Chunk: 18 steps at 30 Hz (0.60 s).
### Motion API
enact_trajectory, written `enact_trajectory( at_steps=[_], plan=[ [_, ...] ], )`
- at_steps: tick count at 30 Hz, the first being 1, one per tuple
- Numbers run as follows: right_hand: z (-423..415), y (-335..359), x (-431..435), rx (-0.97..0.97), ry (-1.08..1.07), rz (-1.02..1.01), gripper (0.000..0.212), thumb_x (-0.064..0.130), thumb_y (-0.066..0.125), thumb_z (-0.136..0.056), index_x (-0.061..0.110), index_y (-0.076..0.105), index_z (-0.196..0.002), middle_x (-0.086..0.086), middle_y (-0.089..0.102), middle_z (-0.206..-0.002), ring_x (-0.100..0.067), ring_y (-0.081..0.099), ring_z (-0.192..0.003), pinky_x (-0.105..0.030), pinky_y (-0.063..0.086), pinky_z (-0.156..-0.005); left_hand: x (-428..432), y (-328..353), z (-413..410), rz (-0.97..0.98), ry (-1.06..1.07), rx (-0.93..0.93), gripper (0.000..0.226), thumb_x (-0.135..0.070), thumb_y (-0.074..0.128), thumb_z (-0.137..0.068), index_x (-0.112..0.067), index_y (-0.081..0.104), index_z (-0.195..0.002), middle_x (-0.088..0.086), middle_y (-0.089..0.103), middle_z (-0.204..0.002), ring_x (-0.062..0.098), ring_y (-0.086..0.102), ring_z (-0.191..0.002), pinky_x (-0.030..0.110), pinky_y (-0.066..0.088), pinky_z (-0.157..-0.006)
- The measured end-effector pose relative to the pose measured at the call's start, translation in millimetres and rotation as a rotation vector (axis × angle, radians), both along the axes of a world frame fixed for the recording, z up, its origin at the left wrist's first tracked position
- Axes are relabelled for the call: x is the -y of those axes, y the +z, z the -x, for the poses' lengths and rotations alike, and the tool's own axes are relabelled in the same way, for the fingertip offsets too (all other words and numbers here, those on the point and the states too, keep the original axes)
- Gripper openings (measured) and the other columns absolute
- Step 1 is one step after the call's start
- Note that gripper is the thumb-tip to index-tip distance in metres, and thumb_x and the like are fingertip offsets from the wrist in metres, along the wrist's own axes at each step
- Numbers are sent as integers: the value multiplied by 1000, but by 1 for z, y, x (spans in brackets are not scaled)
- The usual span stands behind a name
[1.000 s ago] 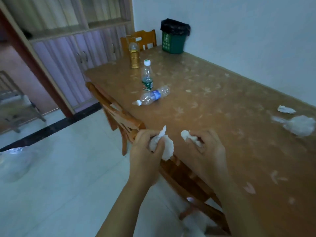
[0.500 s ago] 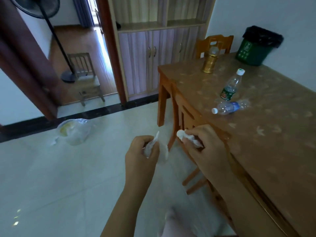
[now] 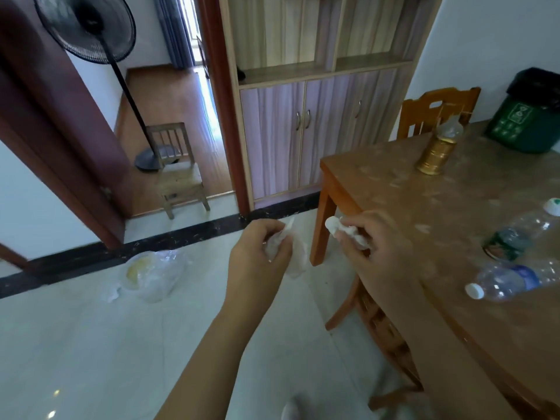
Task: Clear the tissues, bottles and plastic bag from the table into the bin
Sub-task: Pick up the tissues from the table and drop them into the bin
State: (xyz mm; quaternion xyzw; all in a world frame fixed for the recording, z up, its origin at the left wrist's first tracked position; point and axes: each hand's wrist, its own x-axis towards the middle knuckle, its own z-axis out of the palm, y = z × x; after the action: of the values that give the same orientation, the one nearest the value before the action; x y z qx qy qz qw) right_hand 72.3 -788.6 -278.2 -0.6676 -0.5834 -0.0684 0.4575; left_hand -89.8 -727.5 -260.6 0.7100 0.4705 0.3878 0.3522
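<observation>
My left hand (image 3: 257, 253) is closed around a crumpled white tissue (image 3: 295, 259), held over the floor beside the table's corner. My right hand (image 3: 375, 247) grips another white tissue (image 3: 344, 230) at the table's near-left edge. On the brown table (image 3: 439, 207) an upright bottle with a green label (image 3: 512, 237) stands at the right, and a clear bottle with a blue label (image 3: 509, 280) lies on its side in front of it. A gold bottle (image 3: 438, 150) stands farther back. The green bin with a black liner (image 3: 524, 119) sits at the table's far corner. A clear plastic bag (image 3: 151, 272) lies on the floor to the left.
A wooden chair (image 3: 381, 322) is tucked under the table below my right arm; another chair (image 3: 436, 110) stands at the far end. A cabinet (image 3: 309, 131) lines the back wall. A standing fan (image 3: 100, 50) and a small chair (image 3: 178, 174) stand in the doorway at left.
My view has swung left, away from the table toward the floor and doorway. Both hands keep hold of their tissues and have stayed close together.
</observation>
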Motion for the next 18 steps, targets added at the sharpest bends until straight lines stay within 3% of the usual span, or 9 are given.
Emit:
enact_trajectory(
  at_steps=[5, 10, 13, 18],
  plan=[
    [-16, 10, -82, 2, -27, -11, 15, 13, 66, -77, 2, 66, -87, -11, 62, -82, -3, 46, -79, 0, 34, -75, -80, -3, -24, 49, 2, 50, 17, -13, 65, -82, -22, 54, -92, -16, 53, -82, 0, 51, -72, -2, 38, -63],
    [-31, 1, -169, -133, -32, 71, 12, 18, 64, -79, 8, 65, -85, -2, 58, -85, 7, 49, -81, 0, 34, -72, -171, -18, -43, 97, -17, 71, 15, -12, 65, -81, -20, 56, -90, -17, 53, -81, 1, 52, -71, -2, 38, -63],
    [-41, -5, -229, -183, -68, 73, 10, 17, 67, -81, 10, 65, -86, 3, 56, -85, 12, 49, -84, 1, 34, -71, -237, -28, -52, 97, -62, 112, 14, -11, 66, -80, -20, 58, -88, -13, 58, -81, -8, 53, -71, 0, 38, -61],
    [-49, -1, -351, -148, -87, 58, 13, 16, 63, -79, 4, 64, -85, -4, 58, -86, 7, 51, -83, -2, 36, -71, -356, -29, -62, 93, -130, 117, 27, -11, 66, -81, -35, 53, -79, -13, 59, -80, -10, 52, -72, 3, 39, -60]
  ],
)
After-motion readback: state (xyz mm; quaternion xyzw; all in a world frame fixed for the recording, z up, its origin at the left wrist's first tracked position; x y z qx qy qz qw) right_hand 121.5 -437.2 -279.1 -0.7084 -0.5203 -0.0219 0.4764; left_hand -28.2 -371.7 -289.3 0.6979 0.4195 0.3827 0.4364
